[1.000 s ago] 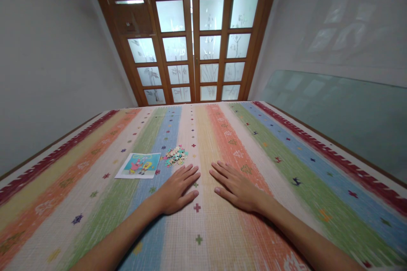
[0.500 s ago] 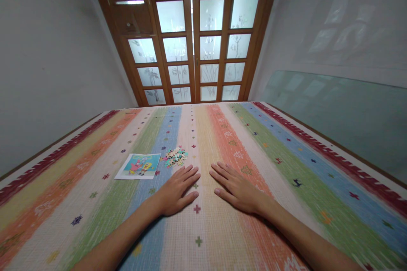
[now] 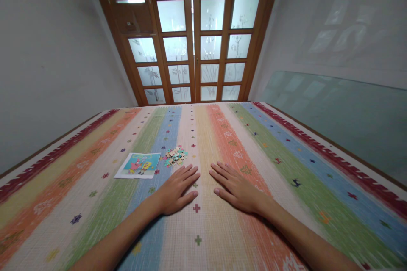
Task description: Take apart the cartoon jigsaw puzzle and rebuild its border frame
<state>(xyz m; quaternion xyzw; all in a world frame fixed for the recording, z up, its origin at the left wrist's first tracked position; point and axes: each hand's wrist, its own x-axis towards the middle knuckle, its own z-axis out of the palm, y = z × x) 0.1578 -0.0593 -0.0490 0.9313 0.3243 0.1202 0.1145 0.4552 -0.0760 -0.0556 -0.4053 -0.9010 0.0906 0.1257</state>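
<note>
Left hand point(image 3: 177, 190), right hand point(image 3: 239, 189) lie flat on table point(image 3: 222, 237), fingers slightly spread. Puzzle pieces point(image 3: 175, 157) heaped just beyond left hand, toward far edge; picture point(image 3: 138, 165) beside them, nearer left edge.

This looks like a room in a home. Brown wooden doors point(image 3: 196, 21) fill the upper middle of the frame, their square frosted glass panes point(image 3: 174, 48) decorated with leafy, bamboo-like plants and letting in pale daylight. Plain greyish-white walls point(image 3: 47, 51) close in the left and upper right of the frame. A striped woven cloth point(image 3: 203, 228) in pastel colours, patterned with small crosses, stars and animals, spreads homelike across the counter point(image 3: 219, 254) below. Left of the centre, a glossy rectangular cartoon picture point(image 3: 139, 165) and a heap of small multicoloured jigsaw pieces point(image 3: 175, 156) suggest household leisure.
</note>
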